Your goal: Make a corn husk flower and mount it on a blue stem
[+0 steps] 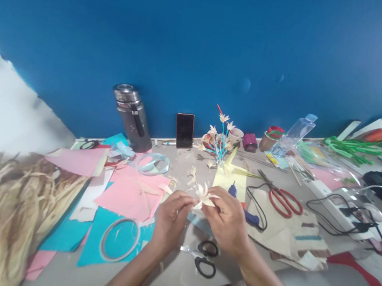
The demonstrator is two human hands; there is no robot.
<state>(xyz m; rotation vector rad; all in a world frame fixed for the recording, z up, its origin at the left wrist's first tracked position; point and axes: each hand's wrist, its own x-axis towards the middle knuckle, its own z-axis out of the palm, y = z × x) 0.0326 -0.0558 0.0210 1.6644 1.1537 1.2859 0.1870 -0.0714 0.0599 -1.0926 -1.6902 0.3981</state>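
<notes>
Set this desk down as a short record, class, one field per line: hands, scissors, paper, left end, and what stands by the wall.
Hands: left hand and right hand together hold a pale flower
Scissors: black scissors below the hands in the picture; red scissors to their right
Paper: pink paper and blue paper, left of the hands
Left end: dry husks
By the blue wall: flask, phone

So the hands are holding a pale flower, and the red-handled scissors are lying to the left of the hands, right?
Not quite: the head view shows the red-handled scissors lying to the right. The left hand and right hand do hold a pale flower.
</notes>
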